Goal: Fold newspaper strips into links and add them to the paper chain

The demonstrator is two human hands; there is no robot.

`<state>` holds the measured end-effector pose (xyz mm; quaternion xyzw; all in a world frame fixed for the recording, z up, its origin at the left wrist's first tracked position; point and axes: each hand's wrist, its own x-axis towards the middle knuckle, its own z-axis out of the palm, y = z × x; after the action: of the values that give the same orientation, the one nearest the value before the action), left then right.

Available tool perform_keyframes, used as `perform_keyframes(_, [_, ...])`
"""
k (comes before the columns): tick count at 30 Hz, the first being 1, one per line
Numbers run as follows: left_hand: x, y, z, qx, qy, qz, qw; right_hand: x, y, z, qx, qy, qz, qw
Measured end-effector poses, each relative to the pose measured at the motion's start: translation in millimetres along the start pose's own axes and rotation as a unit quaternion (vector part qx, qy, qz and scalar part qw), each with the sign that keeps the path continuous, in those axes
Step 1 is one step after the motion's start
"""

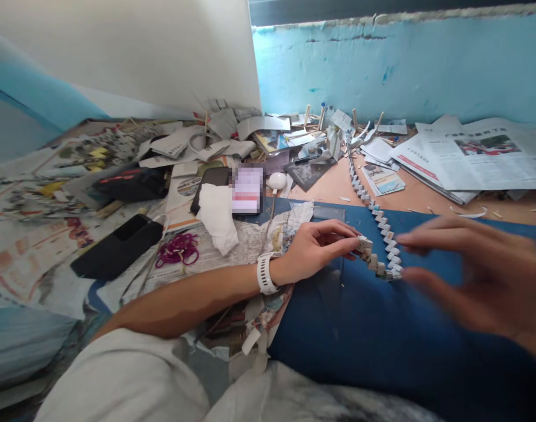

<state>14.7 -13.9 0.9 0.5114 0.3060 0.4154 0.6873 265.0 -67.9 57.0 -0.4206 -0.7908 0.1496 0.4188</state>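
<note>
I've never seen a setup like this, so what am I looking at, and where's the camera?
There's no machine here, just one person's bare hands. The single picture comes from a camera worn on that person's head, looking forward and down. The left hand, with a white wristband, pinches one end of a zigzag chain that looks like folded paper. The right hand is blurred and open beside the chain; I can't tell whether it touches. Below is a blue mat. Around it lie newspapers, a purple tangle of cord and a phone with a lit screen.
</note>
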Motion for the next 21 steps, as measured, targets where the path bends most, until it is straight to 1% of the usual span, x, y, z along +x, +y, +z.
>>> perform_keyframes(1, [0.1,0.4,0.0,0.000,0.001,0.004,1.000,11.1,6.0,10.2,-0.015,-0.032,-0.060,0.998])
perform_keyframes(2, [0.0,0.8,0.1,0.000,0.001,0.009,1.000,17.3,12.1,20.2,-0.024,-0.064,-0.088,0.994])
perform_keyframes(3, [-0.1,1.3,0.2,0.000,0.000,0.014,1.000,19.1,17.9,29.3,-0.022,-0.092,-0.094,0.991])
perform_keyframes(4, [-0.3,1.6,0.4,0.001,-0.001,0.019,1.000,17.3,23.1,37.2,-0.010,-0.106,-0.091,0.990])
perform_keyframes(6, [-0.6,2.0,0.6,0.006,-0.002,0.029,1.000,8.1,31.1,48.4,0.021,-0.107,-0.082,0.991])
perform_keyframes(7, [-0.8,2.0,0.6,0.011,-0.002,0.033,0.999,3.1,33.5,51.7,0.034,-0.097,-0.082,0.991])
perform_keyframes(10, [-1.0,1.1,-0.4,0.042,-0.005,0.047,0.998,-4.8,35.6,55.4,0.046,-0.079,-0.084,0.992])
perform_keyframes(14, [-0.8,-0.8,-2.3,0.107,-0.012,0.079,0.991,-2.0,33.8,55.4,0.043,-0.069,-0.097,0.992])
perform_keyframes(16, [-0.6,-1.6,-2.9,0.116,-0.016,0.082,0.990,-1.0,33.2,55.4,0.055,-0.069,-0.086,0.992])
perform_keyframes(21, [0.8,-1.2,-2.9,0.108,-0.021,0.066,0.992,-3.6,32.6,54.8,0.100,-0.075,-0.045,0.991])
